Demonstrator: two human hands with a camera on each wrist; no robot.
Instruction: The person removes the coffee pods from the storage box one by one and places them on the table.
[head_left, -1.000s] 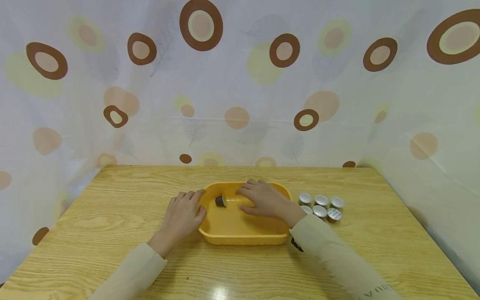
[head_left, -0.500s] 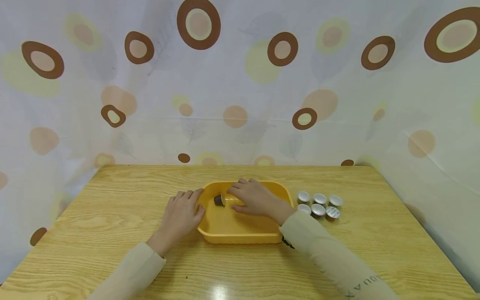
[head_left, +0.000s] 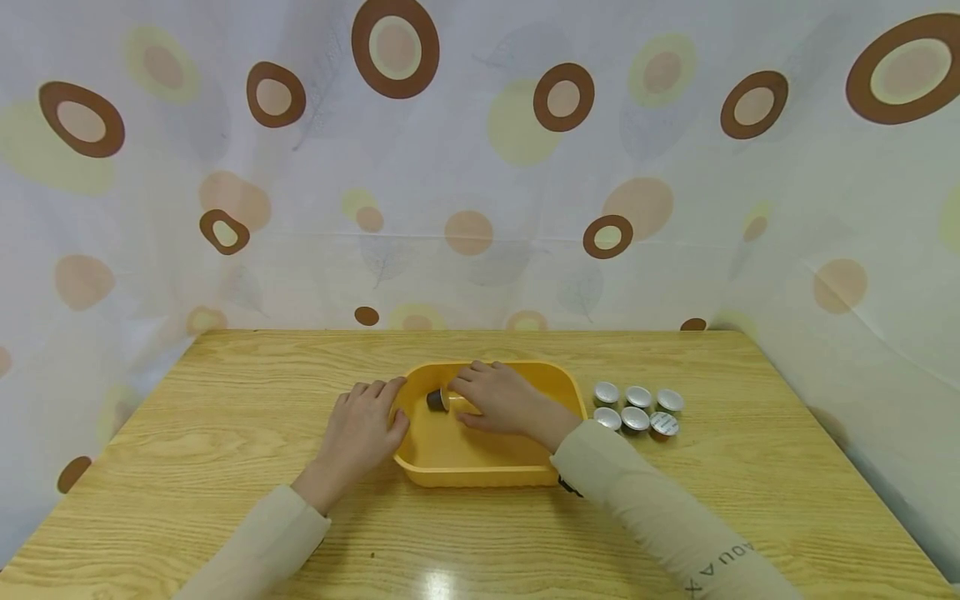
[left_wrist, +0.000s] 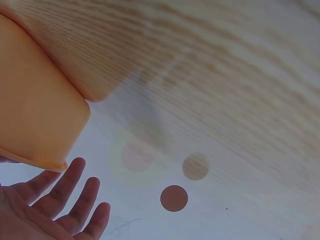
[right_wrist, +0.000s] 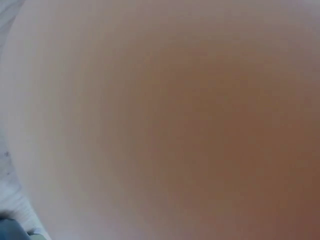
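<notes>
A yellow-orange plastic basin (head_left: 480,477) stands on the wooden table. Inside it, near the left end, a dark coffee capsule (head_left: 437,401) lies on its side. My left hand (head_left: 362,429) rests at the basin's left rim; in the left wrist view its fingers (left_wrist: 70,182) are spread, nearly straight, and touch the rim. My right hand (head_left: 501,404) reaches into the basin over the right wall. Its fingertips are just right of the capsule, thumb held apart, and I see nothing between them. A blurred tan-orange surface fills most of the right wrist view, hiding the hand.
Several coffee capsules (head_left: 635,419) with silvery lids stand upright in two rows right of the basin. One front capsule (head_left: 663,426) has a printed lid. A patterned curtain (head_left: 468,167) hangs behind and beside the table (head_left: 225,417).
My right hand has moved left inside the basin, coming close to the capsule. My left hand has stayed at the rim. The whole view has shifted slightly.
</notes>
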